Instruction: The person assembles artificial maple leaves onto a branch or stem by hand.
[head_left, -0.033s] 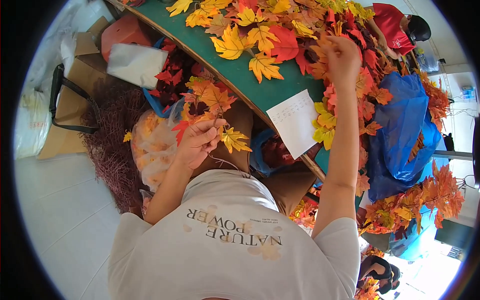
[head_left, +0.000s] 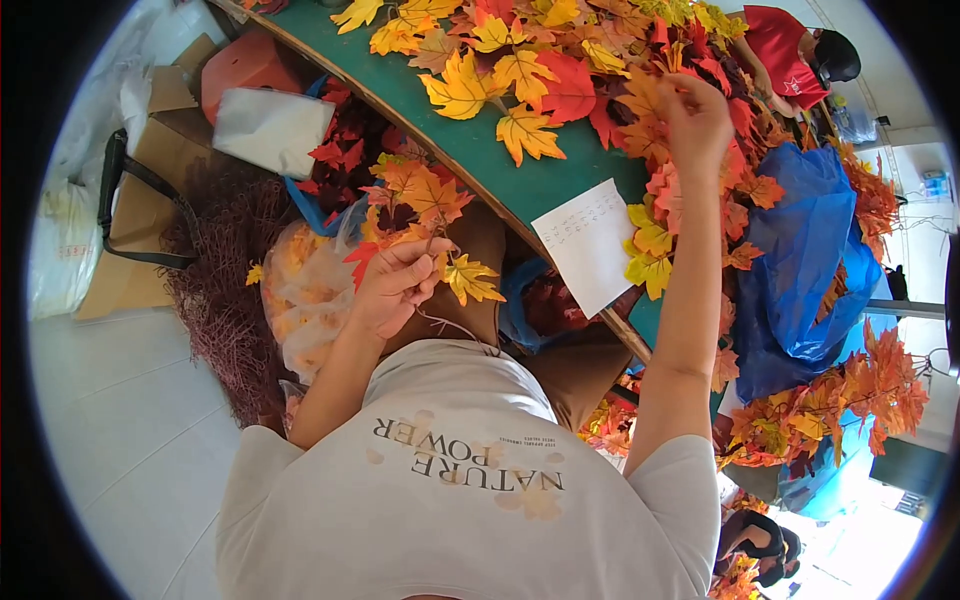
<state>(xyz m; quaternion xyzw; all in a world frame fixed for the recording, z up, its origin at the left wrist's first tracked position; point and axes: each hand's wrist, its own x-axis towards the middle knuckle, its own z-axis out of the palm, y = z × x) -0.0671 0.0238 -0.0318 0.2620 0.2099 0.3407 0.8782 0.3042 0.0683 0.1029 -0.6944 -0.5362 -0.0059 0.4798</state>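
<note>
Pinched in my left hand, in front of my body, is the thin brown stem of an artificial maple leaf spray. Its orange leaves spread above the fingers, and a yellow leaf hangs beside them. My right hand reaches over a heap of artificial maple leaves on the green table. Its fingers are bent inward next to an orange leaf; whatever they may hold cannot be made out. A white sheet with handwriting lies at the table's near edge, left of my right forearm.
Bundled brown stems and a clear bag of orange leaves are at my left. Behind them stand a cardboard box and a red stool. A blue plastic bag lies right of my arm. A person in red is at the far right.
My right hand has shifted slightly to the right over the leaf heap. My left hand and the spray stay in place.
</note>
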